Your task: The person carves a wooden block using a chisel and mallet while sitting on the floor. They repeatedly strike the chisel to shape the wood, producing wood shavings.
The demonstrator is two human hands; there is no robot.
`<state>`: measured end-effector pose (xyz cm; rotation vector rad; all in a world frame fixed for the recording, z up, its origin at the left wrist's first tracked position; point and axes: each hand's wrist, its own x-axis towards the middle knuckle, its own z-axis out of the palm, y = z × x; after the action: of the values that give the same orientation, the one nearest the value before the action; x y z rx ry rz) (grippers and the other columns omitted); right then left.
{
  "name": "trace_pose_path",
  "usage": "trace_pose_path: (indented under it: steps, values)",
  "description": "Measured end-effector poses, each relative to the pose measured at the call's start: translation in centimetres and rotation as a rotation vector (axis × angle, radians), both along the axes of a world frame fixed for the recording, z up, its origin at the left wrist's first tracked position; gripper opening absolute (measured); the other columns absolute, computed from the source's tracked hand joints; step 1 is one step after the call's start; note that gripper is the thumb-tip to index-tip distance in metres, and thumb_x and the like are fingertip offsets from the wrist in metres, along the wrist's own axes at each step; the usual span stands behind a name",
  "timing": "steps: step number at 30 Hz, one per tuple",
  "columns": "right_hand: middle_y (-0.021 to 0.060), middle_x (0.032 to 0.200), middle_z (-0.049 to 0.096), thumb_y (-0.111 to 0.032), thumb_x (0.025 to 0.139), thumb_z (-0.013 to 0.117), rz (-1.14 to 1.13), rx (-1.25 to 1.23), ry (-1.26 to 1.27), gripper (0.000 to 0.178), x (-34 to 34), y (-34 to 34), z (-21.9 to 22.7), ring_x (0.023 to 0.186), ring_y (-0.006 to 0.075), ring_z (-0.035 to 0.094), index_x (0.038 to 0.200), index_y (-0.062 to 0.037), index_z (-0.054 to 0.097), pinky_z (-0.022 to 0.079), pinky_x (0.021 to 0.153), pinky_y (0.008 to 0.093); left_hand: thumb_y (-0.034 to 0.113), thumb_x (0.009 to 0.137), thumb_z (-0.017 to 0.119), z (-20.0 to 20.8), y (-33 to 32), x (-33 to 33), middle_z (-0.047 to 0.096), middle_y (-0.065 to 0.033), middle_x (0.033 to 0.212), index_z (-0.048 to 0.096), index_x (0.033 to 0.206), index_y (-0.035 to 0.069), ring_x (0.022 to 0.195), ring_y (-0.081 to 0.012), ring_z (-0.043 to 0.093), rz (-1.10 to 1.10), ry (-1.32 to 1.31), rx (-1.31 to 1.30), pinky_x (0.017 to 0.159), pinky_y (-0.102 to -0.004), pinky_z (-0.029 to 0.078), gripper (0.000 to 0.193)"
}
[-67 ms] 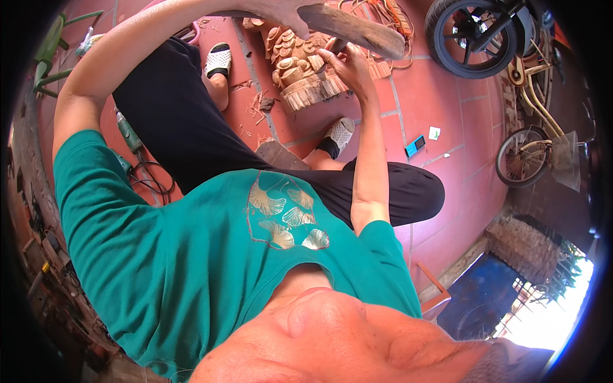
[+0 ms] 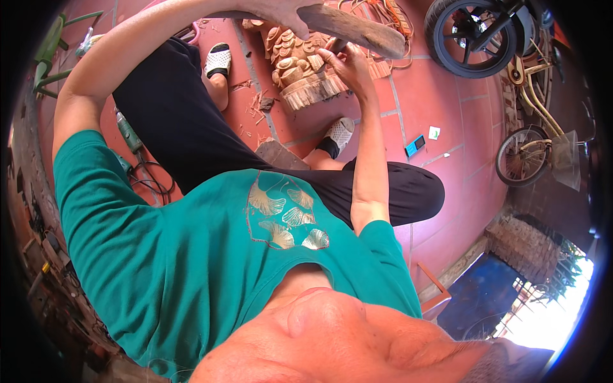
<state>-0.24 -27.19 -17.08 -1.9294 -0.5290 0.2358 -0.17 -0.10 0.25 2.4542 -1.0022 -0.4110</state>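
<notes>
My left hand is closed round a long, worn wooden mallet, its thick end reaching out to the right. Below that end, the fingers of my right hand are wrapped round the dark handle of what looks like a chisel; its blade cannot be made out. The mallet hides part of the handle's top, so I cannot tell if they touch. Beneath both hands lies a block of carved wood with rounded scroll shapes and a rough, ridged near edge. Part of it is covered by the mallet and hands.
Wood chips lie on the red tiled floor by my feet. A green power tool with a black cord lies at left. To the right are a blue phone, a motorbike wheel and a bicycle. An orange cord lies behind the carving.
</notes>
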Motion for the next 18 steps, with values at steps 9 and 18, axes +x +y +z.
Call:
trace_pose_path:
  steps: [9, 18]
  values:
    - [0.0017, 0.082, 0.068, -0.019, 0.095, 0.076, 0.011, 0.043, 0.006, 0.019, -0.4, -0.2, 0.6, 0.075, 0.0084, 0.062, 0.098, -0.0032, 0.068, 0.051, 0.064, 0.0284, 0.031, 0.082, 0.074, -0.4, -0.4, 0.0, 0.064, -0.0266, 0.129, 0.051, 0.143, -0.001, 0.120, -0.0363, 0.062, -0.024, 0.093, -0.110, 0.102, -0.0433, 0.048, 0.073]
    - [0.0043, 0.081, 0.070, -0.022, 0.093, 0.077, -0.010, -0.032, -0.056, 0.023, -0.5, -0.2, 0.8, 0.073, 0.0109, 0.064, 0.100, -0.0024, 0.068, 0.051, 0.065, 0.0302, 0.028, 0.081, 0.074, 0.0, -0.5, -0.2, 0.064, -0.0252, 0.131, 0.049, 0.146, 0.000, 0.120, -0.0346, 0.063, -0.026, 0.114, -0.130, 0.102, -0.0426, 0.048, 0.075]
